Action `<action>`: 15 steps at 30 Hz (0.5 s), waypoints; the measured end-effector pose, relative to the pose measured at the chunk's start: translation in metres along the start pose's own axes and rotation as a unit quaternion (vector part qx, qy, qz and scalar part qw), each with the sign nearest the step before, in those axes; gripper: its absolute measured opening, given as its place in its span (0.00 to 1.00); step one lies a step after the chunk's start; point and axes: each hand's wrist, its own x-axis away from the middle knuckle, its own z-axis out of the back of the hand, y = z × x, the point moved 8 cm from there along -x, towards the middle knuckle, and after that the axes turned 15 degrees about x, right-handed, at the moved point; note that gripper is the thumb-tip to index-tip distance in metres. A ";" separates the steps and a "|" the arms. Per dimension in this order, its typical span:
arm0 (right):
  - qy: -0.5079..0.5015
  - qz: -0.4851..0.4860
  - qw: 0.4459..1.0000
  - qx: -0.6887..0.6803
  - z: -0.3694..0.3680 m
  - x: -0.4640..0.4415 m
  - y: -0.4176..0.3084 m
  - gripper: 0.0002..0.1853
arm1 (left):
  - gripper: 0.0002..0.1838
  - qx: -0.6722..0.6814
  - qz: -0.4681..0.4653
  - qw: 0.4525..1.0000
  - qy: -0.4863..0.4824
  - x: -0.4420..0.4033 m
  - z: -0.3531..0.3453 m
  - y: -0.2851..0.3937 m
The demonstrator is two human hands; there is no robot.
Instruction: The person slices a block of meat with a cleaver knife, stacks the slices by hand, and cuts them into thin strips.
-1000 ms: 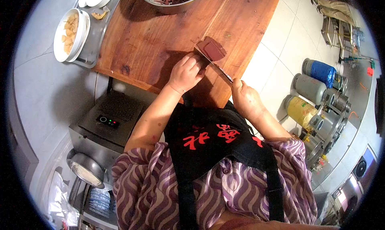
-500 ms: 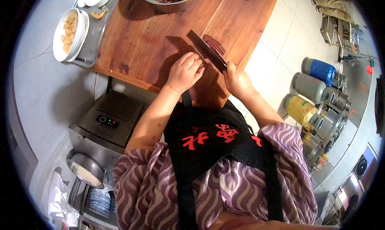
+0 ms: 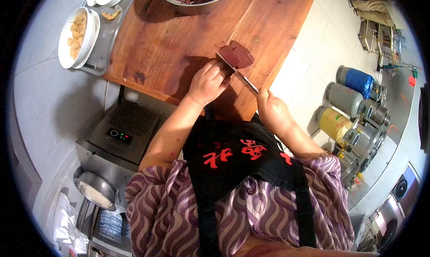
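On the wooden table (image 3: 174, 42), a dark red, sliced block (image 3: 237, 55) lies near the right edge. My right hand (image 3: 272, 110) is closed around the handle of a knife (image 3: 244, 79), whose blade runs up and left along the near side of the block. My left hand (image 3: 208, 83) rests on the table just left of the blade, its fingers curled against the blade side. What lies under those fingers is hidden. A metal bowl (image 3: 192, 7) at the table's far side holds dark red strips.
A metal tray (image 3: 104, 55) with a white bowl of yellowish chunks (image 3: 77, 35) and stacked white plates stands at the left. Below it is a black-topped appliance (image 3: 121, 127). Gas cylinders (image 3: 344, 95) stand on the floor at right.
Half a second ago the knife stood upright, with its broad face showing, apart from the left fingers. Now it leans over beside them, and my right hand has moved down and right.
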 end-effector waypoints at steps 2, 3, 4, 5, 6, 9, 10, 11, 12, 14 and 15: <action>-0.002 -0.004 1.000 -0.002 -0.012 -0.013 -0.002 0.10 | 0.14 -0.007 0.008 1.000 -0.011 0.003 -0.001 -0.002; 0.001 -0.010 1.000 -0.002 -0.019 -0.022 -0.005 0.10 | 0.14 -0.011 0.011 1.000 -0.016 0.003 -0.002 -0.003; 0.004 -0.017 1.000 -0.002 -0.027 -0.030 -0.005 0.10 | 0.14 -0.008 0.009 1.000 -0.008 0.002 -0.001 -0.002; 0.029 -0.015 0.999 -0.017 -0.032 -0.035 -0.004 0.09 | 0.13 -0.007 0.007 1.000 -0.001 0.001 0.000 0.000; 0.054 -0.013 0.998 -0.032 -0.036 -0.040 -0.003 0.09 | 0.13 -0.007 0.004 1.000 0.006 0.001 0.001 0.001; 0.035 -0.017 0.997 -0.074 -0.045 -0.051 0.006 0.08 | 0.12 -0.027 -0.011 0.999 0.018 -0.002 0.003 0.006; 0.017 -0.026 0.996 -0.086 -0.042 -0.054 0.011 0.08 | 0.13 -0.020 -0.010 1.000 0.013 -0.002 0.002 0.006; -0.002 -0.035 0.995 -0.096 -0.037 -0.056 0.015 0.08 | 0.14 -0.014 -0.009 1.000 0.011 -0.002 0.002 0.005; 0.040 -0.035 0.995 -0.087 -0.026 -0.053 0.016 0.09 | 0.14 -0.007 -0.005 1.000 0.010 -0.001 0.002 0.005; 0.045 -0.044 0.994 -0.089 -0.011 -0.043 0.014 0.09 | 0.15 -0.014 0.009 1.000 0.001 0.003 0.001 0.004; 0.048 -0.048 0.994 -0.088 -0.005 -0.037 0.013 0.10 | 0.16 -0.017 0.015 1.000 -0.003 0.004 0.002 0.003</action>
